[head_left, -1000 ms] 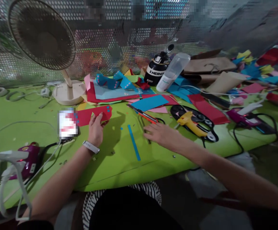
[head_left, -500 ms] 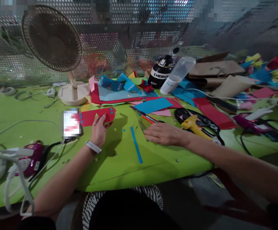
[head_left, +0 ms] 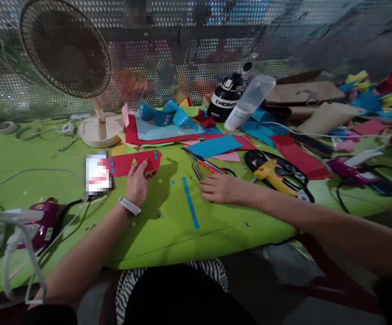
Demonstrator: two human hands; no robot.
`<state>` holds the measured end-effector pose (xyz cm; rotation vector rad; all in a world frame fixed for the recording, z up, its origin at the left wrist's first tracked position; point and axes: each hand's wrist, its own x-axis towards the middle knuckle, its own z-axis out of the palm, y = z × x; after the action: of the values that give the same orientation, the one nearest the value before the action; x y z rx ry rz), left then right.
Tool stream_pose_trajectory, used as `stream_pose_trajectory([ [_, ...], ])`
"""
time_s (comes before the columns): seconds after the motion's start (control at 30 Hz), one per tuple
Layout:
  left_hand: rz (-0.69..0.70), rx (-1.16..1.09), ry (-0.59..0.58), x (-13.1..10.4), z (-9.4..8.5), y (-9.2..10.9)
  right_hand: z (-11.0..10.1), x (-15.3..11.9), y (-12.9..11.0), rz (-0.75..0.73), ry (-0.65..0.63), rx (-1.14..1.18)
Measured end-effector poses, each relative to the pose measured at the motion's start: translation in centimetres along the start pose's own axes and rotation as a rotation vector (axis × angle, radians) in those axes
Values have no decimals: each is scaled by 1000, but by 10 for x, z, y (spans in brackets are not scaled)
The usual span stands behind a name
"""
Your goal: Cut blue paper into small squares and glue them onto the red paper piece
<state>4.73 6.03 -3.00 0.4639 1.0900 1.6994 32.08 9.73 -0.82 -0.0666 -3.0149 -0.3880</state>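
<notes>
My left hand (head_left: 138,181) pinches the lower edge of a red paper strip (head_left: 123,163), with small blue squares stuck near both ends. A pale wristband (head_left: 130,206) is on that wrist. My right hand (head_left: 216,188) rests low over the green table, fingers together and curled down, their tips hidden. Dark metal prongs like tweezers (head_left: 197,171) lie against its far side; whether the hand grips them I cannot tell. Just beyond is an orange-and-black cutter-like tool (head_left: 207,163). A thin blue paper strip (head_left: 191,203) and a tiny blue square (head_left: 173,182) lie between my hands.
A lit phone (head_left: 97,174) stands beside the red strip's left end. A yellow glue gun (head_left: 272,176) lies on a black tray to the right. Behind are coloured papers (head_left: 216,145), a black bottle (head_left: 224,99), a clear bottle (head_left: 250,103) and a fan (head_left: 67,49). Cables run at left.
My right hand has shifted slightly left, and the tweezer-like prongs now look sharper. My left hand still holds the red strip in about the same place. The whole view has shifted slightly.
</notes>
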Motion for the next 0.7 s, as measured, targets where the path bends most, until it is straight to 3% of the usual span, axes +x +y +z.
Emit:
stream_pose_trajectory([
  [0.13, 4, 12, 2, -1, 1, 1, 2, 6, 13, -183, -2, -131],
  [0.23, 11, 29, -8, -1, 0, 3, 0, 6, 23, -156, 46, -105],
  [0.33, 10, 30, -9, -1, -1, 2, -5, 3, 29, 47, 222, -25],
  [0.5, 11, 30, -2, -2, -1, 1, -12, 3, 31, 590, 605, 272],
  [0.6, 6, 25, 12, -3, 0, 2, -12, 8, 33, 828, 675, 720],
  [0.7, 6, 30, 4, -3, 1, 4, -11, 12, 36, 947, 674, 1089],
])
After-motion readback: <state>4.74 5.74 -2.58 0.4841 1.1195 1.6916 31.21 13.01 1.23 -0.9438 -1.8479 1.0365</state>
